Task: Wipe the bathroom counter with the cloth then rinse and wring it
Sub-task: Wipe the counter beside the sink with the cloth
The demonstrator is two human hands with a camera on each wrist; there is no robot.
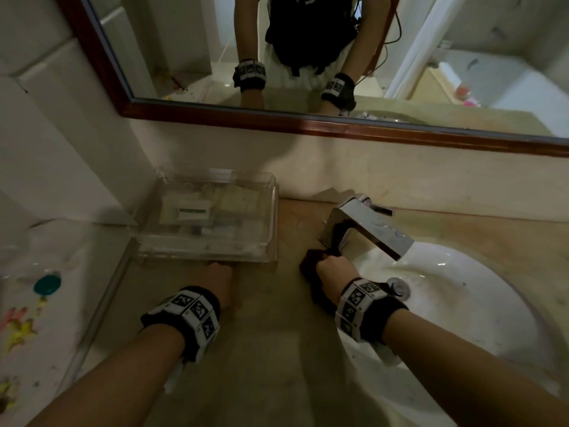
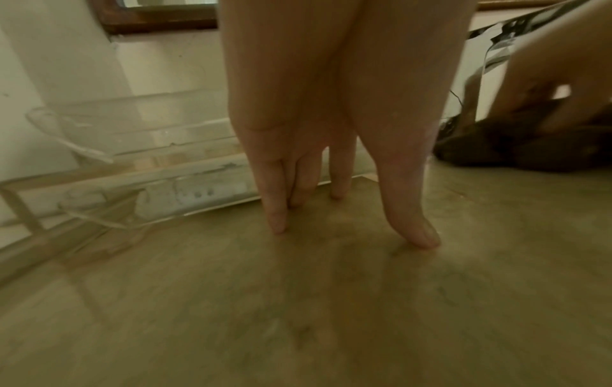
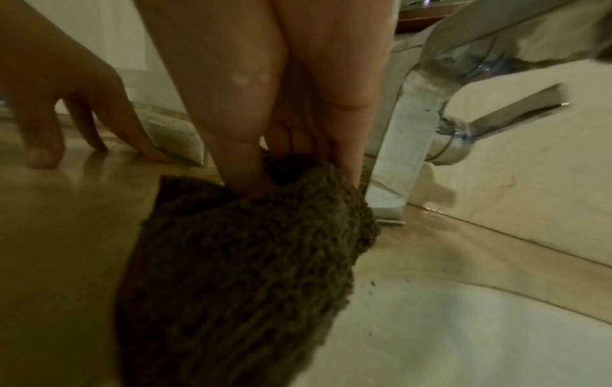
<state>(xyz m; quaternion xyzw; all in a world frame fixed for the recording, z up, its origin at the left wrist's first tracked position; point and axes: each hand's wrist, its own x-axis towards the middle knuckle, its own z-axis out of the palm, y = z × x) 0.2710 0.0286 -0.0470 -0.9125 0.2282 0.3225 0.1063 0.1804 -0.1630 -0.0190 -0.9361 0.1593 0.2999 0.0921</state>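
A dark brown fuzzy cloth (image 3: 245, 261) lies bunched on the beige counter (image 1: 271, 349) just left of the faucet base. My right hand (image 1: 334, 269) grips the cloth (image 1: 314, 285) with curled fingers and holds it down on the counter beside the sink rim. My left hand (image 1: 220, 282) rests on the counter with straight fingers (image 2: 278, 209), fingertips down, right in front of the clear tray. The cloth (image 2: 529, 141) also shows at the right edge of the left wrist view.
A clear plastic tray (image 1: 268, 211) holding small packets stands against the back wall. The chrome faucet (image 1: 369, 226) overhangs the white sink (image 1: 480, 306). A wood-framed mirror (image 1: 308, 118) hangs above. A paint-stained white surface (image 1: 37, 303) lies at the left.
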